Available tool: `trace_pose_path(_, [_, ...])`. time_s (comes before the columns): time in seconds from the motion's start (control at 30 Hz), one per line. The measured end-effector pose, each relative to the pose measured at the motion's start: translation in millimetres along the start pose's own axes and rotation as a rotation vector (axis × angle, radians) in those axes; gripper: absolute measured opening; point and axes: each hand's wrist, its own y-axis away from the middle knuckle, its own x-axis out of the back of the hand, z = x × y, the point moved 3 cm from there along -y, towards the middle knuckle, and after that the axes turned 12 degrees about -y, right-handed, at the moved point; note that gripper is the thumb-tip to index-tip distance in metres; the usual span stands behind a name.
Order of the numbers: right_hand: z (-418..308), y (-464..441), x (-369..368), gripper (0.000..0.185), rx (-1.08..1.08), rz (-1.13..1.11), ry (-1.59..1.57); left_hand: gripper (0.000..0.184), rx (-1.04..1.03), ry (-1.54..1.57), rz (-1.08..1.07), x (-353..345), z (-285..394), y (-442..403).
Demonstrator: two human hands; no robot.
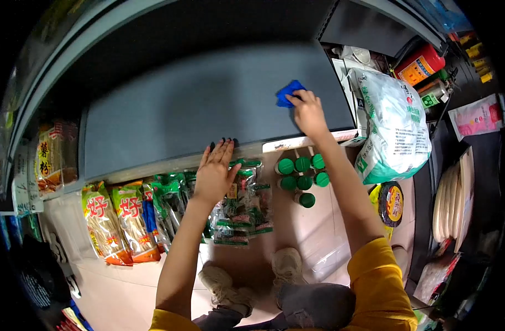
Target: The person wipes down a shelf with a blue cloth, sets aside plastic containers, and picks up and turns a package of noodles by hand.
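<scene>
My right hand [308,112] is closed on a blue cloth [289,94], pressed against the grey shelf surface [208,99] toward its right side. At the shelf's front edge rests my left hand [216,172], fingers spread, holding nothing. Below and around that hand lie green-topped clear food packets [233,220] on the floor. Several green-capped bottles [302,182] stand on the floor between my forearms, near the shelf's edge.
Noodle packets [132,218] lie at the left, and more packages [56,154] sit beyond them. On the right are a large white sack [396,124], a round black item [391,204], a red extinguisher [420,64] and a pink packet [477,117].
</scene>
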Motion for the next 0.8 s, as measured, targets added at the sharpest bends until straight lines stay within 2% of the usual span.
trace_pose_path(0.13, [37,19,22,0.044,-0.163,0.022,0.106,0.051,-0.005,0.007,-0.027,-3,-1,2])
trace_pose_path(0.23, [66,36,33,0.045,-0.193,0.092,0.136,0.051,0.005,0.046,-0.063,-1,-1,0])
trace_pose_path(0.4, [82,46,54,0.043,-0.186,0.111,0.041,0.051,0.003,0.039,-0.041,-3,-1,1])
trace_pose_path(0.47, [89,46,52,0.043,-0.270,0.129,0.020,0.051,0.009,0.037,-0.020,-2,-2,0])
trace_pose_path(0.5, [80,44,53,0.043,-0.260,0.119,0.024,0.051,0.007,0.036,-0.014,-3,-1,2])
trace_pose_path(0.57, [42,33,57,0.044,-0.116,0.275,-0.084,0.051,0.015,0.037,0.002,-3,0,1])
trace_pose_path(0.6, [25,26,51,0.041,-0.062,0.282,-0.083,0.051,0.011,0.028,0.015,-4,1,3])
trace_pose_path(0.73, [-37,1,11,0.030,-0.139,0.163,-0.434,0.050,0.028,-0.006,0.053,-8,1,4])
trace_pose_path(0.8, [-58,-2,-17,0.029,-0.141,0.090,-0.476,0.050,0.027,0.002,0.069,-6,3,5])
